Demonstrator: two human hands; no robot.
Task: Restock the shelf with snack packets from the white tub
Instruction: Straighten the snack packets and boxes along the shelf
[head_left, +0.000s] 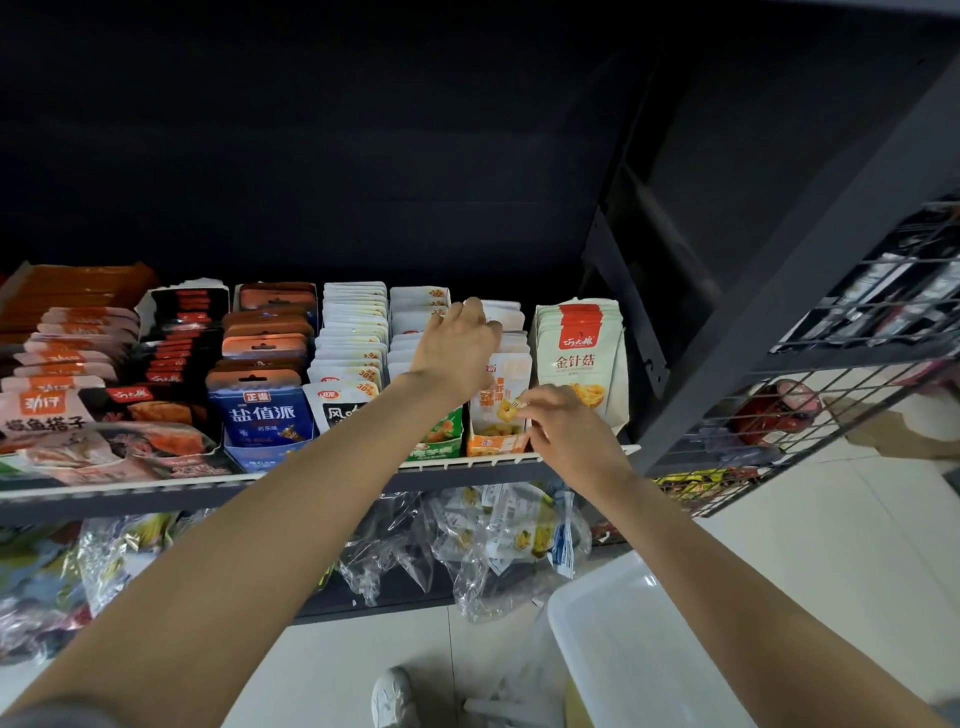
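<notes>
Rows of snack packets stand in white dividers on the dark shelf (311, 480). My left hand (457, 345) reaches over the row of white-and-orange packets (501, 374), its fingers curled on the tops of packets near the back of that row. My right hand (563, 423) touches the front packet (496, 415) of the same row with its fingertips at the packet's right edge. The white tub (613, 639) sits on the floor at the lower right; its contents are not visible.
Pale green packets (582, 358) stand right of the row, blue packets (267, 410) and white packets (353, 343) to the left. Clear plastic bags (467, 540) fill the shelf below. A black wire rack (810, 415) with goods hangs at right. A white shoe (392, 696) is on the tiled floor.
</notes>
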